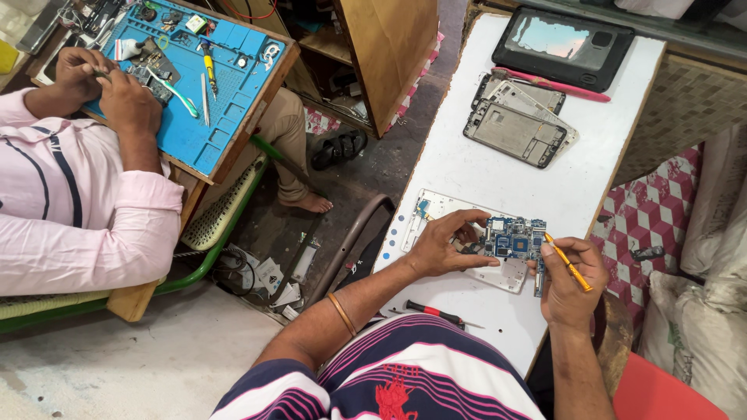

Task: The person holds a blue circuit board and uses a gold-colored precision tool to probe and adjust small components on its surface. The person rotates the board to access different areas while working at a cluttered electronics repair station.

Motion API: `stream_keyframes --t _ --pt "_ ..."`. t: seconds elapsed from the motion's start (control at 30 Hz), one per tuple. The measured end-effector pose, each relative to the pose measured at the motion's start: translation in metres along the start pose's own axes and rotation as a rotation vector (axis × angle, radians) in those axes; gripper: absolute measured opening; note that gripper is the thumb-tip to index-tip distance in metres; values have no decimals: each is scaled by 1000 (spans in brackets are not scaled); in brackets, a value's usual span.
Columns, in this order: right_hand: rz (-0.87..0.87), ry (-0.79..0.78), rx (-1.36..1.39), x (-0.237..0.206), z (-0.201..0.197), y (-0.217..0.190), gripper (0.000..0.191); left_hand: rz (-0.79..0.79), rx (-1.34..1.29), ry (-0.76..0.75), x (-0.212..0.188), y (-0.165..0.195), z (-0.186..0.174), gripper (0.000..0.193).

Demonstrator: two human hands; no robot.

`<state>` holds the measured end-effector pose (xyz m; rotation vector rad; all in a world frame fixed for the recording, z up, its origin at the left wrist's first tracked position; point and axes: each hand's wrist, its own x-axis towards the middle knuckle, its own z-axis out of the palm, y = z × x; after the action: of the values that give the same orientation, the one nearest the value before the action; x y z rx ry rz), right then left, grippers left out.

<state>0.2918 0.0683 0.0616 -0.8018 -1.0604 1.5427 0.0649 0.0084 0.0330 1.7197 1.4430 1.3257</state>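
My left hand (445, 244) grips the left edge of a blue circuit board (515, 239) and holds it just above a white tablet back frame (436, 208) on the white table (467, 155). My right hand (572, 280) holds a thin orange tool (568, 264) like a pen, its tip touching the board's right edge. A red-handled screwdriver (433, 313) lies on the table near my body.
Further up the table lie two phone frames (517, 124), a pink tool (560, 85) and a dark tablet (564, 43). At the left a person in a pink shirt (70, 202) works on a blue mat (210, 85). White sacks (712, 257) stand on the right.
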Motion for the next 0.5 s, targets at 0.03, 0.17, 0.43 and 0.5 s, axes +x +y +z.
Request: stream_keyframes --t 0.03,0.17,0.43,0.5 --pt "8 3 3 0 -1 0 15 3 -3 3 0 0 0 80" --pt "-8 -11 -3 0 -2 1 15 -5 -18 2 0 1 0 81" --pt "-5 -16 -18 -1 -2 2 14 -3 3 4 1 3 -2 81" --pt "2 -14 -8 -1 -1 2 15 2 1 5 1 3 -2 80"
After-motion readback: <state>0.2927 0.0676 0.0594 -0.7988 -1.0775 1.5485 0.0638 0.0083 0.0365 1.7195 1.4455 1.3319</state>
